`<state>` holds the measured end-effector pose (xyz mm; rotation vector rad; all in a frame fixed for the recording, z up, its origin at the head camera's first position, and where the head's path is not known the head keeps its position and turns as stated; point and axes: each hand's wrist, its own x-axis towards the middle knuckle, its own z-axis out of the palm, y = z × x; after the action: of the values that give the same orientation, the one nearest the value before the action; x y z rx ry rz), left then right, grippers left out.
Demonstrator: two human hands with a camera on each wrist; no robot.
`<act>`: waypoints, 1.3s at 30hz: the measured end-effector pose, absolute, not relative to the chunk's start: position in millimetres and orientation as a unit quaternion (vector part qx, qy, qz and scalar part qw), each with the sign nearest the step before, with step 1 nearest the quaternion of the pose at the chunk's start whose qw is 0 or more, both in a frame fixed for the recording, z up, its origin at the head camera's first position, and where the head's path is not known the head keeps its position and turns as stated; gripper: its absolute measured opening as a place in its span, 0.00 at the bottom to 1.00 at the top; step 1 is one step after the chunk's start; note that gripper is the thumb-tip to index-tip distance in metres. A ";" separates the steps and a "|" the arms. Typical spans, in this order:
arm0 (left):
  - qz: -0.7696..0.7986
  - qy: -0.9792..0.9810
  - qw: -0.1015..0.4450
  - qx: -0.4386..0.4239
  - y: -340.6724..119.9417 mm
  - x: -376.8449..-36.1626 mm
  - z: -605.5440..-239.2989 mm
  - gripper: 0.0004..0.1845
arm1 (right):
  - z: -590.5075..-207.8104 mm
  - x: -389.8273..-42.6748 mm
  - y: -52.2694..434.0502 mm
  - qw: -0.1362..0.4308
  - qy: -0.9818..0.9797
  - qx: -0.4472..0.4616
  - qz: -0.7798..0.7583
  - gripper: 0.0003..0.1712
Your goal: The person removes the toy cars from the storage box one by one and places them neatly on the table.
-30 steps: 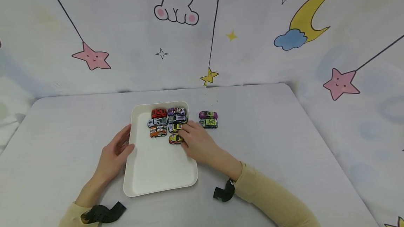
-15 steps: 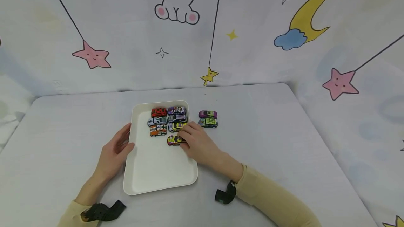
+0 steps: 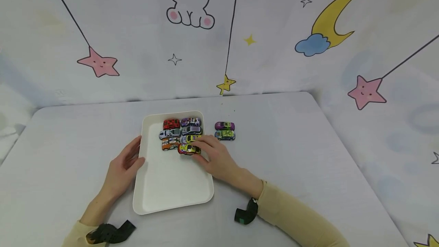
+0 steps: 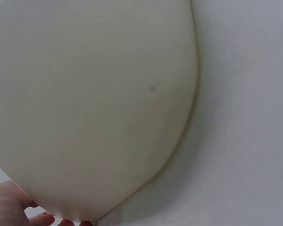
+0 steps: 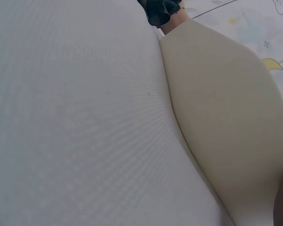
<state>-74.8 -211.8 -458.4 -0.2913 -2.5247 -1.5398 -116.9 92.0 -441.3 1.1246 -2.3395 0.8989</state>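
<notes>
Probably light, stiff & prone to roll, the yellow toy car (image 3: 188,149) sits mid-frame in the white tray (image 3: 171,193), right hand (image 3: 216,157) grip pinching its sides; left hand (image 3: 125,163) steadies tray's edge w/ relaxed fingers.

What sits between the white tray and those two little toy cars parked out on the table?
Nothing: in the head view only bare grey table shows between the white rectangular tray and the purple toy car and green toy car.
</notes>
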 end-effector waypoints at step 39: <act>-0.524 -0.841 0.087 -0.104 -212.3 -74.9 -460.4 0.33 | -459.0 -130.7 158.3 0.289 -0.818 0.358 0.346 0.23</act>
<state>-74.9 -212.3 -460.4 -0.3097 -2.5050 -1.5611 -130.7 158.3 -459.0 0.9544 -2.1828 0.9232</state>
